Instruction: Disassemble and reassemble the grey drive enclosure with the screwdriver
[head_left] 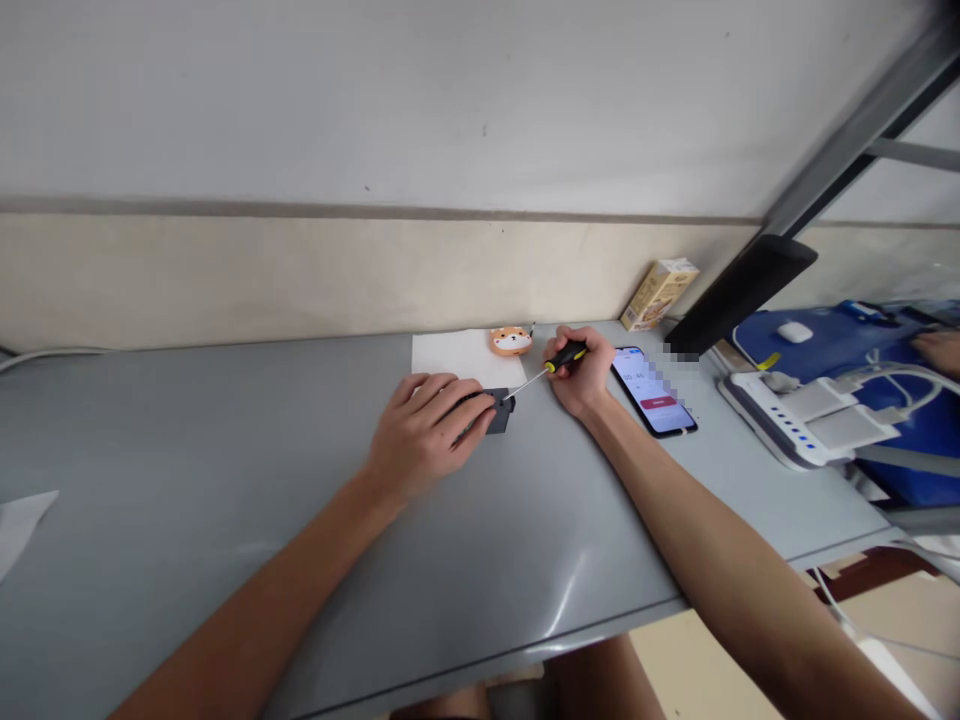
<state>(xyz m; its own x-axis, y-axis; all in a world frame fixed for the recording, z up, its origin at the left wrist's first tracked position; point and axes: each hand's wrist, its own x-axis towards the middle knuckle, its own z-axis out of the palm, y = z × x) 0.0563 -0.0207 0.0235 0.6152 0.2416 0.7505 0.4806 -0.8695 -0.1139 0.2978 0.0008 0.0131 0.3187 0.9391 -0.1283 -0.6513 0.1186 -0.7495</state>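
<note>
My left hand (429, 428) lies over a small dark grey device (498, 416), its fingers curled across the top and pressing it to the desk. Only the device's right end shows; the hand covers the rest. In my right hand (583, 375) is a screwdriver (566, 357) with a black and yellow handle, gripped in closed fingers. Its thin metal shaft slants down to the left, and the tip meets the device near its right end. Behind them, an orange and white animal-face case (511, 341) sits on a sheet of white paper (442, 352).
A lit phone (654, 392) lies right of my right hand. Farther right is a white power strip (780, 430) with plugged-in chargers. A carton (658, 294) stands against the wall beside a black padded post (739, 297). At the far right edge, another hand (939, 350) shows above a blue surface.
</note>
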